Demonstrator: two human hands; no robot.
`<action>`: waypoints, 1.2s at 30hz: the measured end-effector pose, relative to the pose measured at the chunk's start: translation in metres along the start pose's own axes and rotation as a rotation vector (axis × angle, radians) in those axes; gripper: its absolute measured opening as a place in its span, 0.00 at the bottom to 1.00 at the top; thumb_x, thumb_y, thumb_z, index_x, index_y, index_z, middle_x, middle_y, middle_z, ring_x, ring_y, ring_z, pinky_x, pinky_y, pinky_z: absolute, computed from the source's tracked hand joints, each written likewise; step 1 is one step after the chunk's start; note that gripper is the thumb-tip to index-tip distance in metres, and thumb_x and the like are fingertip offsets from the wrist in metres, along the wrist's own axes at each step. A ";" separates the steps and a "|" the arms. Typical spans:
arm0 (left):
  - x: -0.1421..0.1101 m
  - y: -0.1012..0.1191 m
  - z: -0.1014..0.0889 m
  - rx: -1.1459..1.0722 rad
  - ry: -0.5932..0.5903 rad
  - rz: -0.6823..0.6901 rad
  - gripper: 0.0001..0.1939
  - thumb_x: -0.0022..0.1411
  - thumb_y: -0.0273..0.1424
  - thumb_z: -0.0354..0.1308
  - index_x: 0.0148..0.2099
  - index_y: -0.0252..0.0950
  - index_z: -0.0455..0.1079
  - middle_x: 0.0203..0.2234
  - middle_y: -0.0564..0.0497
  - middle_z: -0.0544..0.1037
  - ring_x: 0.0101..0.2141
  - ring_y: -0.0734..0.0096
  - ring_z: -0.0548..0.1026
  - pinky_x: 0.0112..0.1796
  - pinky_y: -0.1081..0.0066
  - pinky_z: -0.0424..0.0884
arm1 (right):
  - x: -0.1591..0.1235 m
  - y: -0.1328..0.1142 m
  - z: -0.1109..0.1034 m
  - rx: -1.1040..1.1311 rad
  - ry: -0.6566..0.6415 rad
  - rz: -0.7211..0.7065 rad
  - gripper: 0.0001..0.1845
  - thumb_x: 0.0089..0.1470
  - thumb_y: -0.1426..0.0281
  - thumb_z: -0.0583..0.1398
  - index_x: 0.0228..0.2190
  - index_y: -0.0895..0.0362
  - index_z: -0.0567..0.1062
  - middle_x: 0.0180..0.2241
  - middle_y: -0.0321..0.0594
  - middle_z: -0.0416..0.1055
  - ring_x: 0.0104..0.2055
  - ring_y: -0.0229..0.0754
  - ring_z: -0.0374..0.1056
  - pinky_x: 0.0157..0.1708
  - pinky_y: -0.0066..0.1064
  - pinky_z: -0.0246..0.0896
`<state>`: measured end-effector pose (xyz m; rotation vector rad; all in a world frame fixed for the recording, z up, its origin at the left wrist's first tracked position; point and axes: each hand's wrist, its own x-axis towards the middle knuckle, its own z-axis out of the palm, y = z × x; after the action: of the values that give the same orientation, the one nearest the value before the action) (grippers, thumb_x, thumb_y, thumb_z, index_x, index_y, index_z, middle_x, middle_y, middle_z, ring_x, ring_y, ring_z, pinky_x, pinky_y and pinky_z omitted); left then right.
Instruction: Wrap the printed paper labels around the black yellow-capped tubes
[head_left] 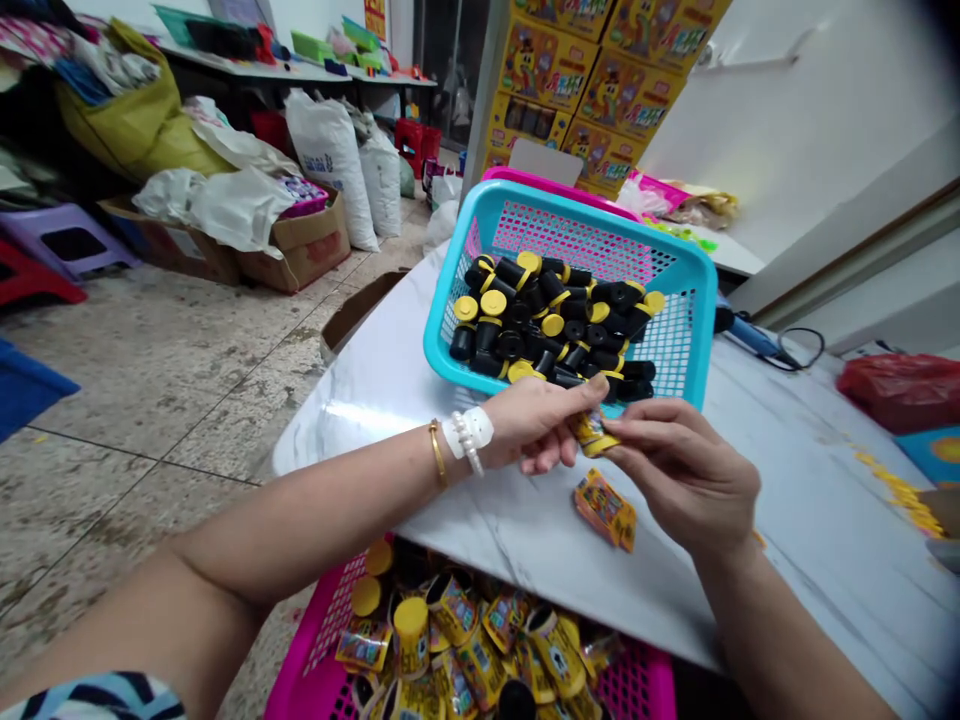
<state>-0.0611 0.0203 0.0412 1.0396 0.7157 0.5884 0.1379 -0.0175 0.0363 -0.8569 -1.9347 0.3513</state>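
Note:
Both hands meet in front of the blue basket, around a small canister [595, 436] with a yellow cap and a printed yellow label. My left hand [536, 420] has its thumb over the top of it and its other fingers curled beneath. The fingertips of my right hand [686, 475] pinch the capped end. Much of the canister is hidden by the fingers. On the table below them lies a small pile of printed labels [606, 508]. Inside the blue basket [703, 330] are many black canisters [534, 300] with yellow caps.
A pink basket [300, 655] near my lap holds labelled yellow canisters [480, 655]. Yellow pieces [904, 492] and a red plastic bag [900, 390] sit at the right of the white table [465, 515]. Stacked yellow boxes [577, 85] rise behind; sacks [330, 165] stand on the floor.

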 end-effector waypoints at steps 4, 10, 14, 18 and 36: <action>0.002 -0.003 -0.002 -0.043 -0.086 0.015 0.30 0.59 0.57 0.60 0.25 0.33 0.67 0.13 0.54 0.71 0.09 0.82 0.62 0.10 0.79 0.55 | 0.002 0.000 -0.002 0.049 -0.030 0.002 0.23 0.52 0.79 0.68 0.47 0.44 0.81 0.41 0.39 0.72 0.40 0.40 0.71 0.32 0.31 0.71; 0.001 -0.004 0.001 0.048 -0.076 -0.043 0.35 0.54 0.65 0.56 0.23 0.35 0.66 0.11 0.54 0.68 0.08 0.80 0.59 0.09 0.76 0.50 | -0.001 -0.002 -0.001 -0.030 -0.014 -0.101 0.20 0.51 0.81 0.69 0.40 0.44 0.83 0.34 0.36 0.71 0.33 0.38 0.69 0.30 0.32 0.69; -0.001 0.000 0.002 0.059 -0.047 0.026 0.31 0.52 0.61 0.62 0.27 0.36 0.66 0.12 0.57 0.67 0.09 0.81 0.59 0.10 0.77 0.49 | -0.004 0.001 0.001 0.076 0.028 -0.030 0.18 0.51 0.79 0.69 0.41 0.47 0.82 0.37 0.38 0.71 0.34 0.40 0.70 0.29 0.33 0.69; -0.001 -0.001 0.003 0.058 0.089 0.083 0.32 0.50 0.62 0.63 0.25 0.36 0.63 0.12 0.58 0.65 0.10 0.83 0.58 0.12 0.79 0.49 | -0.002 0.001 -0.002 0.034 -0.072 -0.057 0.23 0.52 0.79 0.68 0.47 0.46 0.81 0.40 0.39 0.72 0.36 0.40 0.72 0.32 0.34 0.71; 0.002 -0.008 0.004 -0.110 -0.018 0.124 0.24 0.58 0.51 0.64 0.32 0.36 0.63 0.17 0.59 0.71 0.10 0.85 0.60 0.11 0.82 0.49 | -0.002 0.007 0.003 -0.041 0.106 -0.010 0.19 0.50 0.79 0.70 0.42 0.46 0.82 0.36 0.35 0.73 0.33 0.37 0.72 0.29 0.29 0.71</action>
<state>-0.0565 0.0164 0.0346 0.9908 0.5990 0.7165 0.1386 -0.0132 0.0297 -0.8750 -1.8526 0.2565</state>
